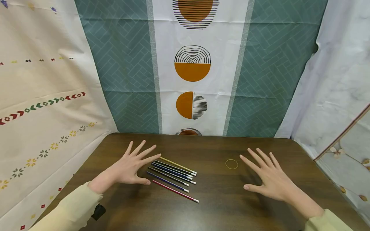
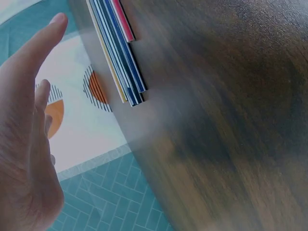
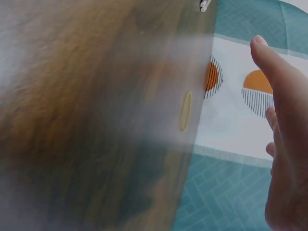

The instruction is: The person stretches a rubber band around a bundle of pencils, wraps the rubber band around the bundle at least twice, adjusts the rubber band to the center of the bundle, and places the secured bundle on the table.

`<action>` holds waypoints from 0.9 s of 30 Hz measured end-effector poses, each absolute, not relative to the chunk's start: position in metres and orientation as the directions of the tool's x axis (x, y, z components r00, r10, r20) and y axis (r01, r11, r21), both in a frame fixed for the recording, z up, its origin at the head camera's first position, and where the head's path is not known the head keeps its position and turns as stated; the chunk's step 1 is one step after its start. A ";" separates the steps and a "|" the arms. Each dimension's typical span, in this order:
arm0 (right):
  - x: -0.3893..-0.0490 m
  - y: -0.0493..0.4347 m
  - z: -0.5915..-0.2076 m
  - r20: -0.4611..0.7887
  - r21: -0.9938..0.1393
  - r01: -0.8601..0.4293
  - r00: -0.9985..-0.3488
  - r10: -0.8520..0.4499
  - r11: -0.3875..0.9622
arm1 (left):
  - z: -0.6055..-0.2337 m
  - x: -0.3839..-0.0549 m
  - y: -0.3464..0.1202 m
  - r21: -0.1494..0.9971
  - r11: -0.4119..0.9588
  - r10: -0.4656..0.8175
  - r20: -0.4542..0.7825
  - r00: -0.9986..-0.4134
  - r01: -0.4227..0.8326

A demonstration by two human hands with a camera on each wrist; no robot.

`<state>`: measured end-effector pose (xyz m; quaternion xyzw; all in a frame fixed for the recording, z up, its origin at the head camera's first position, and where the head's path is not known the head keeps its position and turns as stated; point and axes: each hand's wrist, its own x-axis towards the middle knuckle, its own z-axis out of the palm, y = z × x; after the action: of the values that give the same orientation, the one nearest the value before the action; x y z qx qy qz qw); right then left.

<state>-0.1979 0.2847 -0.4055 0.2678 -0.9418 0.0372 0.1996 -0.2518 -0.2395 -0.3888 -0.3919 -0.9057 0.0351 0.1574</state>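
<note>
Several pencils with white eraser ends lie side by side on the table, slanting down to the right in the head view. A yellow pencil (image 1: 177, 165) is farthest back, dark and blue ones fill the middle, and a red pencil (image 1: 176, 191) lies nearest, a little apart. My left hand (image 1: 128, 166) hovers just left of them, fingers spread, holding nothing. To the right, a thin yellow rubber band (image 1: 232, 159) lies flat in a loop. My right hand (image 1: 268, 178) is raised beside it with fingers spread, touching nothing.
The brown wooden table (image 1: 219, 211) ends at a green and white patterned cloth (image 1: 130, 80) hanging behind it. Patterned cream cloth (image 1: 52, 106) hangs at the left, and a pale marbled cloth (image 1: 335, 80) at the right.
</note>
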 end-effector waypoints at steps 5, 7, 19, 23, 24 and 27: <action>-0.207 0.274 -0.399 0.379 0.010 -0.532 -0.782 -0.495 0.847 | -0.389 -0.253 -0.239 -0.164 0.693 0.718 0.251 -0.650 0.702; -0.211 0.269 -0.397 0.378 -0.001 -0.536 -0.782 -0.497 0.844 | -0.389 -0.254 -0.239 -0.144 0.696 0.714 0.243 -0.657 0.703; -0.235 0.226 -0.401 0.324 -0.055 -0.647 -0.732 -0.599 0.760 | -0.393 -0.262 -0.234 0.013 0.667 0.737 0.134 -0.663 0.745; -0.244 0.212 -0.405 0.305 -0.067 -0.685 -0.706 -0.639 0.726 | -0.396 -0.267 -0.236 0.053 0.644 0.756 0.114 -0.645 0.763; -0.247 0.208 -0.406 0.299 -0.072 -0.690 -0.704 -0.645 0.720 | -0.397 -0.268 -0.236 0.061 0.641 0.758 0.112 -0.643 0.765; -0.252 0.199 -0.408 0.285 -0.098 -0.704 -0.697 -0.658 0.703 | -0.399 -0.271 -0.236 0.080 0.636 0.760 0.107 -0.641 0.768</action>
<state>-0.2520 0.1993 -0.4079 0.3718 -0.9157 0.1004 0.1148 -0.2713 -0.2362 -0.3992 -0.4226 -0.9039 -0.0588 0.0317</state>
